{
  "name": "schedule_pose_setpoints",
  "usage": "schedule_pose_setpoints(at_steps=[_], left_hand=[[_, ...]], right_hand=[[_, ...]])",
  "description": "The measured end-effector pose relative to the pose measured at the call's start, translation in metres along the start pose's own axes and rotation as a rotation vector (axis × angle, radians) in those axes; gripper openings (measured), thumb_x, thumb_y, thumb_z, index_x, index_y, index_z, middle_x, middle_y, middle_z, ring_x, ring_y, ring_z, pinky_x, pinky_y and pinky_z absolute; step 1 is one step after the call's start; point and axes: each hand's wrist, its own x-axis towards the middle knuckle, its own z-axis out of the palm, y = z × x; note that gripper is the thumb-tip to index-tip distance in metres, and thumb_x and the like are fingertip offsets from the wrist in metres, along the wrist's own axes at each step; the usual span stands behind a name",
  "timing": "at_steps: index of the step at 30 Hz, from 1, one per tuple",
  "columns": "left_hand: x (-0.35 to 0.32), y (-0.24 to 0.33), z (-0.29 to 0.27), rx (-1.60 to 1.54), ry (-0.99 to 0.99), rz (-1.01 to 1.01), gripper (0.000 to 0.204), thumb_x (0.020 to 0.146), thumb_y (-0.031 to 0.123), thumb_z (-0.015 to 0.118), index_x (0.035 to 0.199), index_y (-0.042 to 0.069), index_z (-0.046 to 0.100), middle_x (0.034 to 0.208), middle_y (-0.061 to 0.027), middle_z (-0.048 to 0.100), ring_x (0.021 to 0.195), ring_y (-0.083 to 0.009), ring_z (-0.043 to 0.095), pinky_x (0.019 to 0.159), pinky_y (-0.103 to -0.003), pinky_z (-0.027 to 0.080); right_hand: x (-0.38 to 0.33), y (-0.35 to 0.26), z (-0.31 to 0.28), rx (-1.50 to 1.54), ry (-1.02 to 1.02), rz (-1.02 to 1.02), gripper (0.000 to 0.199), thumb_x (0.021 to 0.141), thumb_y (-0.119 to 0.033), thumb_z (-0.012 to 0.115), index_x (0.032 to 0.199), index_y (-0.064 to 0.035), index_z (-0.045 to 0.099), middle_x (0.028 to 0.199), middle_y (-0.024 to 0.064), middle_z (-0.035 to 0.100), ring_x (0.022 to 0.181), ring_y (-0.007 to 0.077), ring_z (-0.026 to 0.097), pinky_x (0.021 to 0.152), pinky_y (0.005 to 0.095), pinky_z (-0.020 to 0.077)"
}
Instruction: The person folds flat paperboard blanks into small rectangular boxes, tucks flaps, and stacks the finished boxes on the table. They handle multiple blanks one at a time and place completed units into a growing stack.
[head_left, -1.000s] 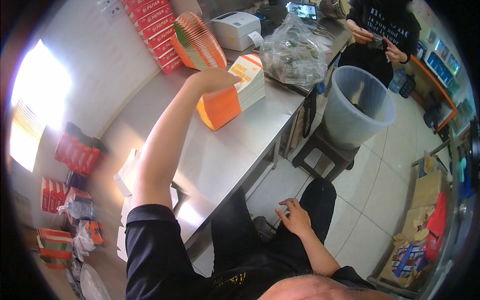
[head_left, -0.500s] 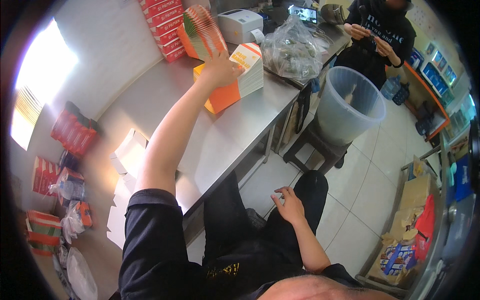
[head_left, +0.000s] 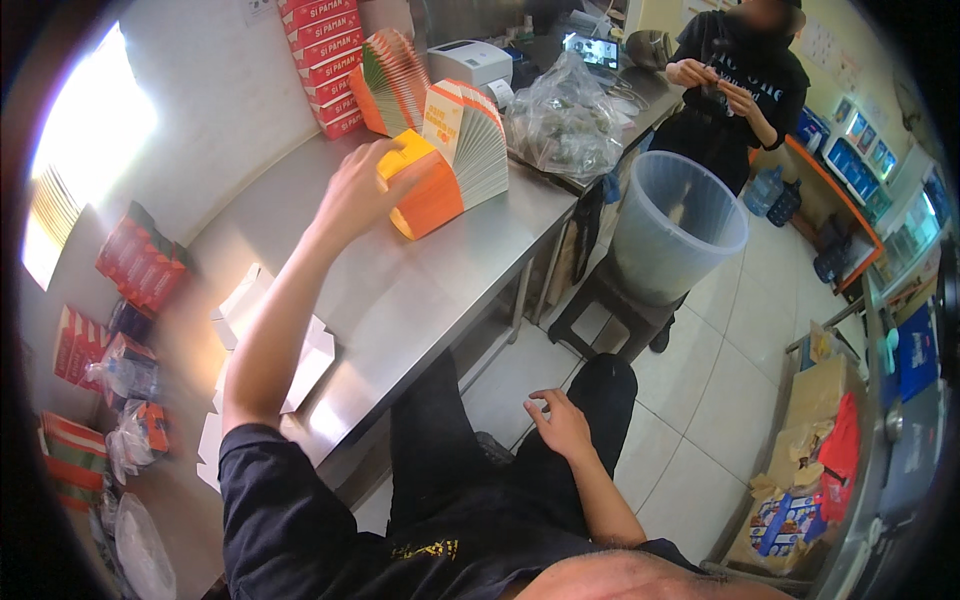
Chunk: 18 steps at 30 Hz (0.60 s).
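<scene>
A fanned stack of folded cartons with orange and yellow faces (head_left: 432, 195) and white printed faces stands on the steel table. My left hand (head_left: 365, 185) is at the left end of that stack, its fingers spread against the yellow edge; no carton is visibly gripped. My right hand (head_left: 563, 425) rests over my right thigh, fingers loosely bent and apart, holding nothing. Under my left forearm lies a white unfolded carton (head_left: 312, 362), partly hidden by the arm.
Behind the stack are fanned green-and-orange cartons (head_left: 385, 85), a pile of red boxes (head_left: 325, 65) and a white printer (head_left: 470, 65). A clear plastic bag (head_left: 567, 120) lies beside them. A translucent bucket (head_left: 680, 225) sits on a dark stool; a person (head_left: 740, 85) stands behind it.
My left hand has drawn back leftward from the top of the carton stack to its left end. My right hand stays over my thigh. The whole view has shifted slightly.
</scene>
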Motion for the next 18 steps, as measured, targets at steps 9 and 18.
schedule_pose_setpoints(at_steps=[9, 18], left_hand=[[-0.177, -0.054, -0.109, 0.316, -0.604, -0.601, 0.093, 0.066, 0.063, 0.085, 0.135, 0.01, 0.055, 0.118, -0.0256, 0.067, 0.114, -0.0383, 0.065, 0.1, -0.046, 0.05], [-0.224, -0.062, -0.11, 0.189, -0.642, -0.657, 0.096, 0.062, 0.053, 0.089, 0.142, 0.014, 0.053, 0.134, -0.0196, 0.057, 0.118, -0.0356, 0.062, 0.102, -0.044, 0.05]], right_hand=[[0.004, -0.009, 0.002, -0.044, -0.068, -0.029, 0.043, 0.098, -0.048, 0.057, 0.118, -0.0115, 0.068, 0.118, 0.0121, 0.066, 0.097, 0.0314, 0.069, 0.088, 0.0443, 0.0535], [0.009, -0.01, 0.003, -0.083, -0.126, -0.015, 0.046, 0.099, -0.05, 0.056, 0.12, -0.0111, 0.067, 0.121, 0.0155, 0.065, 0.101, 0.0358, 0.068, 0.09, 0.0472, 0.0531]])
